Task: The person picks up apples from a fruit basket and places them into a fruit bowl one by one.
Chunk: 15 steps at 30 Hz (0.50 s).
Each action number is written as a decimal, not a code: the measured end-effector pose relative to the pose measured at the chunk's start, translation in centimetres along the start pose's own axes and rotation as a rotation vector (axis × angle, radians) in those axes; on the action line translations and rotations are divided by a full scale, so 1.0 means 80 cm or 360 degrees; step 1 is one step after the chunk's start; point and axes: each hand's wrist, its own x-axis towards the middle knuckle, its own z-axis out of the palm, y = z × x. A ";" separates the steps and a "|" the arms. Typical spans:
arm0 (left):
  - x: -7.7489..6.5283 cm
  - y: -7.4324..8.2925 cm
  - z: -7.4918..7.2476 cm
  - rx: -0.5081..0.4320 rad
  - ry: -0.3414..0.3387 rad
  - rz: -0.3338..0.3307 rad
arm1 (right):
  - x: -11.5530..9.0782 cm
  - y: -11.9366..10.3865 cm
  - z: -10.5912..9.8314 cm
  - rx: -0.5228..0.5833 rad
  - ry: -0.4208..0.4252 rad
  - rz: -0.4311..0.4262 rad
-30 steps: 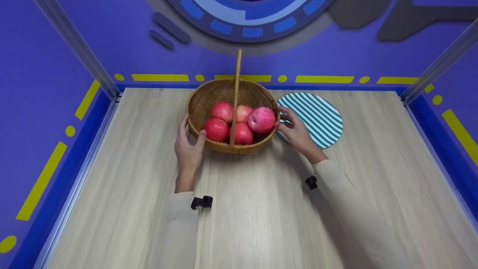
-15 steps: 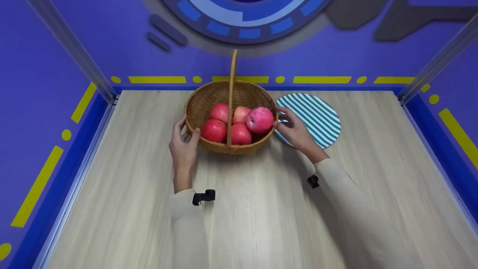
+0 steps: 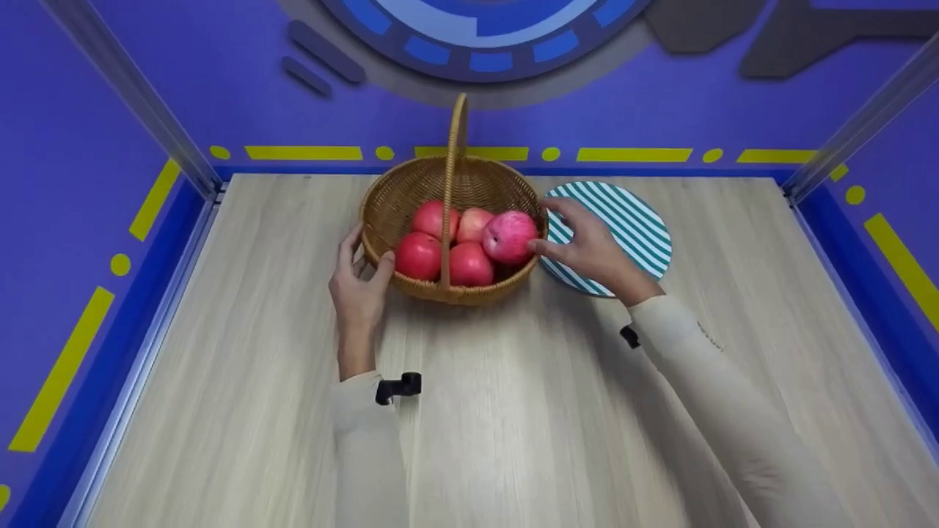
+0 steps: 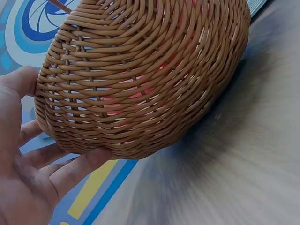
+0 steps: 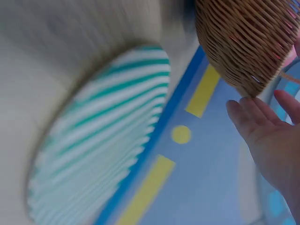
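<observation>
- My left hand (image 3: pixel 358 293) grips the left side of the basket (image 3: pixel 463 295); red fruits (image 3: pixel 472 265) sit inside.
- My right hand (image 3: pixel 589 246) is at its right rim; I can't tell whether gripping.
- Likely steadying; next calls for evenness.

Left arm (image 3: pixel 367 447) reaches far, nearly straight; left hand (image 3: pixel 358 293) gripping, thumb (image 3: pixel 382 270) right of fingers (image 3: pixel 348 251). Right arm (image 3: pixel 733 396) slants in from near right; right hand (image 3: pixel 593 246): thumb nearer, fingers farther.
</observation>
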 end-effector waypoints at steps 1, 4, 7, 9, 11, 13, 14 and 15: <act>0.001 0.001 0.000 -0.0013 -0.0004 0.0000 | 0.002 -0.004 -0.002 -0.0066 -0.0010 -0.0031; 0.000 0.008 0.001 -0.0051 -0.0015 0.0002 | 0.009 -0.018 -0.008 -0.0183 -0.0079 -0.0124; -0.005 0.024 0.001 -0.0063 -0.0027 -0.0005 | 0.013 -0.029 -0.009 -0.0260 -0.0190 -0.0203; -0.009 0.036 0.001 -0.0063 -0.0028 -0.0011 | 0.015 -0.034 -0.009 -0.0302 -0.0243 -0.0252; -0.012 0.044 0.001 -0.0064 -0.0025 -0.0007 | 0.017 -0.036 -0.007 -0.0330 -0.0273 -0.0299; -0.013 0.046 0.001 -0.0061 -0.0020 -0.0001 | 0.020 -0.037 -0.005 -0.0345 -0.0298 -0.0337; -0.014 0.046 0.001 -0.0058 -0.0017 0.0002 | 0.021 -0.037 -0.004 -0.0346 -0.0310 -0.0352; -0.013 0.045 0.000 -0.0056 -0.0012 0.0007 | 0.022 -0.038 -0.002 -0.0351 -0.0321 -0.0364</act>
